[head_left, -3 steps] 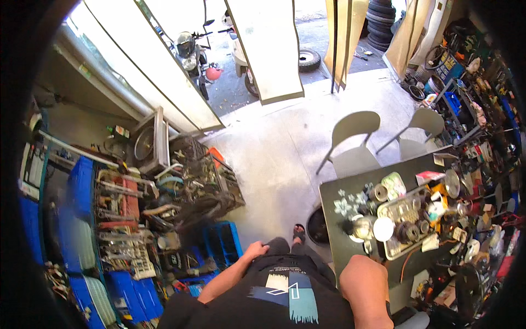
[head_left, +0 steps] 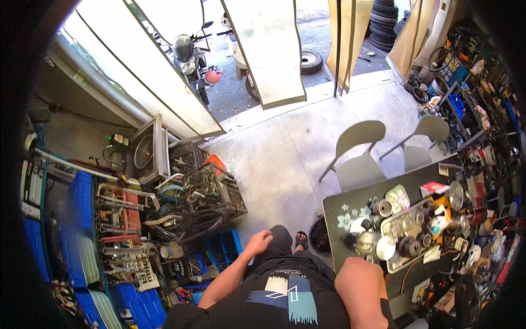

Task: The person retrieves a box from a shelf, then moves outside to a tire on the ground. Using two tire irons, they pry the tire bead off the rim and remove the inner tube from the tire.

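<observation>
My left hand (head_left: 259, 242) hangs in front of my left thigh, its fingers curled in loosely. No object shows in it. It is nearest to my dark trousers (head_left: 281, 241) and a blue crate (head_left: 223, 248) on the floor to its left. My right arm (head_left: 359, 279) shows as a bent, bare elbow beside the dark table (head_left: 342, 244); the right hand itself is out of sight. On that table lie a metal tray (head_left: 395, 267) with glass and metal parts, a white round cup-like piece (head_left: 386, 248) and a floral-patterned box (head_left: 397, 198).
Two grey chairs (head_left: 359, 153) stand beyond the table, and a black bin (head_left: 319, 237) by its near corner. Left are a crate of cables and scrap (head_left: 200, 192) and blue bins (head_left: 82, 230). Plastic strips (head_left: 268, 55) hang at the doorway; a motorcycle (head_left: 189, 60) and stacked tyres (head_left: 382, 24) are outside.
My left hand has risen slightly, away from the thigh. The view has shifted a little, so the table and chairs sit farther right and lower.
</observation>
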Tool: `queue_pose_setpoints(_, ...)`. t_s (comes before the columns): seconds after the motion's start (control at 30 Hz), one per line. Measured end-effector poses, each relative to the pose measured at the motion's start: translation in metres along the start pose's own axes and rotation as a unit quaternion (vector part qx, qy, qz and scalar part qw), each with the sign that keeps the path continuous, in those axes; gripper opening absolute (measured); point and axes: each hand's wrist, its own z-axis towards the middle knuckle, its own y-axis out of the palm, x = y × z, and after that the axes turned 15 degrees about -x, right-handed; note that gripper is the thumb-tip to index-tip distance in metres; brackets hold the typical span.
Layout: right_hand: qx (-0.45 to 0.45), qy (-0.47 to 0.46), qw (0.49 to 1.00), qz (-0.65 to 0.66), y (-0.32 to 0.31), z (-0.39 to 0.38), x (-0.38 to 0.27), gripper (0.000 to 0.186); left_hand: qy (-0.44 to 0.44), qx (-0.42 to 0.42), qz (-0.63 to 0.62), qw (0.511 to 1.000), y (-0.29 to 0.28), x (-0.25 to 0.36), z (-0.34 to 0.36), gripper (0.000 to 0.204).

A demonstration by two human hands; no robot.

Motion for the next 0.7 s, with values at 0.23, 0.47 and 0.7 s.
queue_pose_setpoints(0.23, 0.173, 0.096, 0.5, 0.843, -0.008, -0.144, -0.206, 0.037, -0.148, 0.087, -0.391, 0.904, -0.11, -0.054, 0.147, 0.028)
queue_pose_setpoints(0.47, -0.391, -0.182, -0.036, 0.901, 0.005, -0.276, -0.417, 0.037, -0.296, 0.023, -0.029, 0.955, -0.256, -0.119, 0.269, 0.049)
queue_pose_setpoints(0.7, -0.456, -0.139, -0.133, 0.869, 0.075, -0.307, -0.608, 0.03, -0.229, -0.17, -0.032, 0.958, -0.403, -0.001, 0.527, 0.035)
